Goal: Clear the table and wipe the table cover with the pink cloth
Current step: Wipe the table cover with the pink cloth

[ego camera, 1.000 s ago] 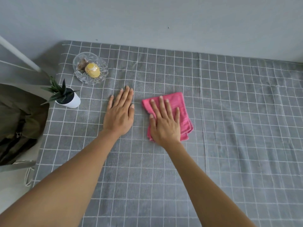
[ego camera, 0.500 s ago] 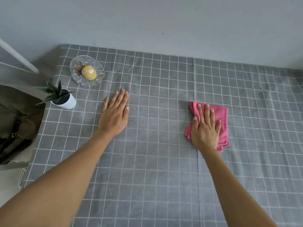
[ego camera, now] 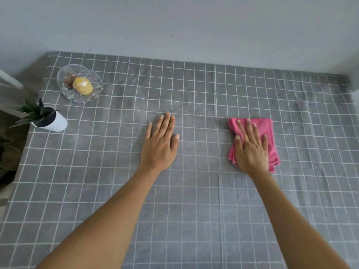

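The pink cloth (ego camera: pixel 266 133) lies folded on the grey checked table cover (ego camera: pixel 194 210), right of the middle. My right hand (ego camera: pixel 250 150) presses flat on it with fingers spread, covering its left half. My left hand (ego camera: pixel 159 146) rests flat and empty on the cover near the middle, fingers together, about a hand's width left of the cloth.
A glass bowl (ego camera: pixel 67 94) holding a yellow cupcake (ego camera: pixel 82 86) sits at the far left corner. A small plant in a white pot (ego camera: pixel 56 121) stands at the left edge. A grey wall runs along the back. A dark bag (ego camera: pixel 9 148) lies beyond the left edge.
My right hand has slid the pink cloth to the right, away from my left hand. My left hand has also shifted right, farther from the bowl and the plant.
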Motion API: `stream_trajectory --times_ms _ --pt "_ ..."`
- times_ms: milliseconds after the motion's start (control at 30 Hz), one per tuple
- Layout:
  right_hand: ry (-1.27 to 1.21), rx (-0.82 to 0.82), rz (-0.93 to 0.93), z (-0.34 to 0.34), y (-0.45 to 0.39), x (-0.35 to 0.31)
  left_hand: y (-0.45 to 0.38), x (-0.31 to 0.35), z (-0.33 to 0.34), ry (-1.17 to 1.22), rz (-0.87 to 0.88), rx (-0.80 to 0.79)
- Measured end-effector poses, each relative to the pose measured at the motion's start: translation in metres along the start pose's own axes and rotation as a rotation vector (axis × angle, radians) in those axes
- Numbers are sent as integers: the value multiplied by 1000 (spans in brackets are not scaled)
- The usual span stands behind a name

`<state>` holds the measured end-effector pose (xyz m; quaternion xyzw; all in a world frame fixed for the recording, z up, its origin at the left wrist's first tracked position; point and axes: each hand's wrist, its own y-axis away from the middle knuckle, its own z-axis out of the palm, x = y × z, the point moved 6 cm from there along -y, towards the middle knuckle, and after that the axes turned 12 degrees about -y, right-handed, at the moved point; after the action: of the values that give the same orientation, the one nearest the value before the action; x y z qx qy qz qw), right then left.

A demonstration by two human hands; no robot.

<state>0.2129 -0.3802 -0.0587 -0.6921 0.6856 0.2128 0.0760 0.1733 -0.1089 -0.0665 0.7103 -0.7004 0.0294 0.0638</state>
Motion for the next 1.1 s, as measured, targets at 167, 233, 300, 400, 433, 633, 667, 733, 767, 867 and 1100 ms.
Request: stream_trajectory --times_ms 167,233,300,400,433,633,667,733,767,867,1100 --pt "-115 154 326 2 -10 4 2 0 -1 -13 -17 5" --pt "-140 168 363 9 -14 -14 2 0 -1 -17 -19 7" --pt "-113 117 280 20 -20 -44 3 1 -1 -19 -19 12" --pt "-86 1 18 42 -20 -95 2 2 -3 -22 -23 23" --pt "-88 -18 -42 45 -19 -103 2 2 -4 -22 -23 22" --pt "-37 15 42 19 -34 -39 1 2 -3 -15 -24 0" --pt "-46 41 115 12 -36 -23 1 2 -3 -16 -26 1" --pt "-93 84 211 3 -35 -6 0 1 -3 -22 -29 4" --pt "-113 98 232 2 -33 -4 1 1 -3 -26 -31 2" --pt "-139 113 245 5 -31 -18 2 0 -3 -45 -36 -4" --pt "-85 -43 -136 45 -2 -93 1 2 -4 -47 -36 11"
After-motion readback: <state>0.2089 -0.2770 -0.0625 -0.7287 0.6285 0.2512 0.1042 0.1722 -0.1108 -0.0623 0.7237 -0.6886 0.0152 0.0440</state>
